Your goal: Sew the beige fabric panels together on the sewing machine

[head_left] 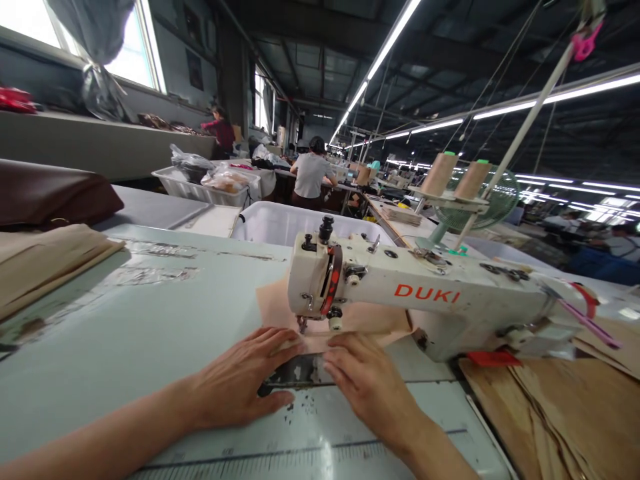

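A peach-coloured piece of fabric or thin leather lies under the needle area of a white DUKI sewing machine. My left hand rests flat on the near left part of the piece, fingers stretched toward the presser foot and thumb spread away. On the right, my right hand has its fingers bent together at the piece's near edge, just right of the presser foot. Its fingertips are partly hidden. Between both hands shows the worn metal needle plate. The machine head hides the middle of the piece.
Beige folded pieces and a dark brown leather item lie at left. Behind the machine stands a white bin. Thread cones rise at right, above brown sheets. A person sits further back.
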A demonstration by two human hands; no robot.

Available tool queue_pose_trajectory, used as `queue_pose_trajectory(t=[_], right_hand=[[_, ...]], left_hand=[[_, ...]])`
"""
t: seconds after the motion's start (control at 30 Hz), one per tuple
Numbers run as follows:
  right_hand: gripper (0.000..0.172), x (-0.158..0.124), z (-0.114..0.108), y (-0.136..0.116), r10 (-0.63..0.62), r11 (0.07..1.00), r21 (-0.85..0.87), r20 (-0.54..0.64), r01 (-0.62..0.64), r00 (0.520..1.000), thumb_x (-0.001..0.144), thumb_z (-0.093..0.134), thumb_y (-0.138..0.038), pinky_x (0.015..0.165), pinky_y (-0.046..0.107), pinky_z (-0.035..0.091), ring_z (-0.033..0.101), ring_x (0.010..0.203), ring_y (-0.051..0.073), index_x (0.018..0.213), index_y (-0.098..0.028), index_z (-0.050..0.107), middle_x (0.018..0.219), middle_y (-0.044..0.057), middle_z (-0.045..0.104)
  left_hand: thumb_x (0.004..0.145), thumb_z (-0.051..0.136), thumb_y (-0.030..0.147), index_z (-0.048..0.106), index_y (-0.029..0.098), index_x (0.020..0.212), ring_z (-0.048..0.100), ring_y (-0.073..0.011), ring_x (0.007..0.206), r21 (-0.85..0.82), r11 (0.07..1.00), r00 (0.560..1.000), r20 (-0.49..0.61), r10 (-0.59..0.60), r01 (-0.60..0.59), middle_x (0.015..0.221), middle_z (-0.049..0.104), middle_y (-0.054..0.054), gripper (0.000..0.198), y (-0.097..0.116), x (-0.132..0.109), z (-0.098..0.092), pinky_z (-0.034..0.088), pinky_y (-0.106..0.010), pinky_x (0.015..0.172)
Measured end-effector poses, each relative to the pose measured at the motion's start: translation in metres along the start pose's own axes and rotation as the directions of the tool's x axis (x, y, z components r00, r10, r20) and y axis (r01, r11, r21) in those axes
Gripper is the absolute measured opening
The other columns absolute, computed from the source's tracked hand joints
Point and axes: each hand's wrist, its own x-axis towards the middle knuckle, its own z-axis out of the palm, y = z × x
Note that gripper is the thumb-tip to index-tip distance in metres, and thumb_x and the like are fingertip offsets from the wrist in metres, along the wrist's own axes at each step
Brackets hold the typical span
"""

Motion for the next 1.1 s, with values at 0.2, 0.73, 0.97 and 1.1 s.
queue_pose_trajectory(t=[0.2,0.73,0.97,1.1], right_hand=[[0.035,0.011,0.062,0.025,-0.070,0.997,0.039,0.189,0.063,0.979,0.100,0.053,-0.023,0.103,0.034,0.046,0.060,0.115,0.016,0.134,-0.030,0.058,0.131,-0.001,0.064],[0.052,0.011,0.072,0.033,-0.071,0.996,0.068,0.204,0.059,0.976,0.094,0.056,-0.006,0.106,0.040,0.042,0.056,0.123,0.021,0.140,-0.028,0.050,0.142,-0.001,0.056],[0.048,0.013,0.070,0.031,-0.061,0.998,0.036,0.201,0.054,0.978,0.095,0.054,-0.007,0.105,0.041,0.045,0.056,0.122,0.023,0.138,-0.026,0.053,0.140,0.002,0.056],[0.051,0.013,0.070,0.031,-0.057,0.998,0.026,0.202,0.053,0.978,0.094,0.053,-0.006,0.103,0.042,0.047,0.056,0.122,0.023,0.141,-0.027,0.050,0.143,0.000,0.054]], left_hand=[[0.085,0.067,0.037,0.036,0.032,0.152,0.045,-0.0330,0.136,-0.026,1.000,0.999,-0.038,-0.012,0.012,0.150,0.047,-0.007,0.073,0.000,-0.001,-0.001,0.035,-0.050,0.115],[0.084,0.068,0.039,0.034,0.029,0.153,0.040,-0.0303,0.141,0.008,0.999,0.999,-0.028,-0.047,0.047,0.155,0.040,-0.006,0.078,-0.005,0.000,0.003,0.034,-0.048,0.117],[0.084,0.069,0.042,0.037,0.027,0.153,0.040,-0.0327,0.141,0.000,0.998,0.997,-0.055,-0.059,0.059,0.155,0.041,-0.008,0.077,-0.006,-0.004,0.009,0.035,-0.050,0.116],[0.085,0.067,0.043,0.033,0.028,0.154,0.036,-0.0333,0.143,0.030,0.997,0.997,-0.022,-0.076,0.077,0.157,0.038,-0.008,0.079,-0.007,-0.004,0.013,0.033,-0.052,0.117]])
